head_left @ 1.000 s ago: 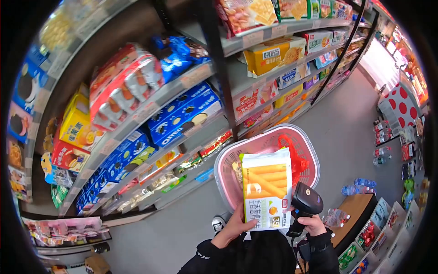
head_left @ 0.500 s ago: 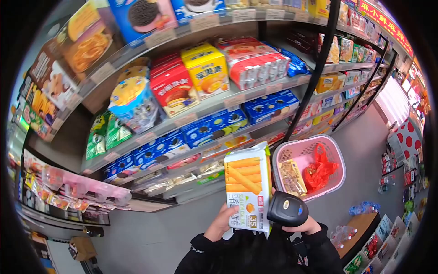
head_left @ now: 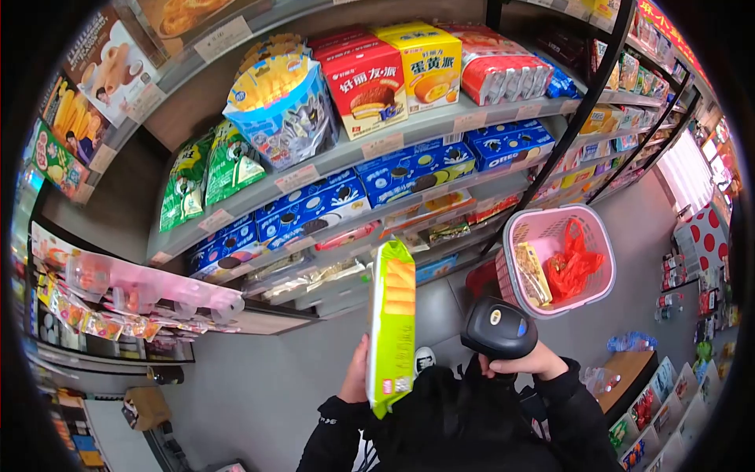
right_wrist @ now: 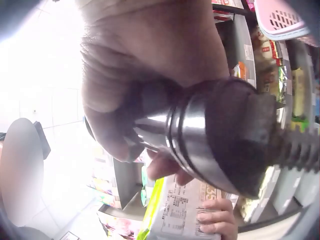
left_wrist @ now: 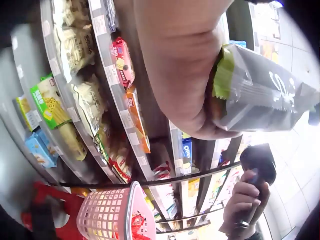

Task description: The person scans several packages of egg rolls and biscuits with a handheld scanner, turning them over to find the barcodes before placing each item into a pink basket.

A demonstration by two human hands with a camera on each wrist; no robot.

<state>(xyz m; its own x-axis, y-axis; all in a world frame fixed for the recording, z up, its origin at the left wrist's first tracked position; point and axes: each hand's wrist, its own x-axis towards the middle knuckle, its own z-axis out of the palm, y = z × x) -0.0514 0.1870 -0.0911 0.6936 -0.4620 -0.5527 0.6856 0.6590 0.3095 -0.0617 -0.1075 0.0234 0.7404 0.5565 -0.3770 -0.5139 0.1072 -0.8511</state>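
Observation:
My left hand (head_left: 359,373) grips the lower side of a pack of egg rolls (head_left: 395,322). The pack stands nearly edge-on to the head view, showing its green side and part of the yellow roll picture. In the left wrist view, its grey-white wrapper (left_wrist: 265,92) juts out past my curled fingers. My right hand (head_left: 536,360) holds a black barcode scanner (head_left: 499,326) by the handle, its head a little to the right of the pack. In the right wrist view, the scanner's ribbed cord (right_wrist: 300,150) leaves the handle end.
A pink basket (head_left: 543,224) holds a red plastic bag (head_left: 574,267) and a snack packet (head_left: 532,275). Ahead are shelves with blue Oreo boxes (head_left: 417,169), a red pie box (head_left: 363,82) and a yellow one (head_left: 429,67). Bottles (head_left: 631,342) stand at the right.
The pack has moved left, away from the scanner, and turned from its broad face to its green side. The head view has swung left along the shelves. Both hands keep their hold.

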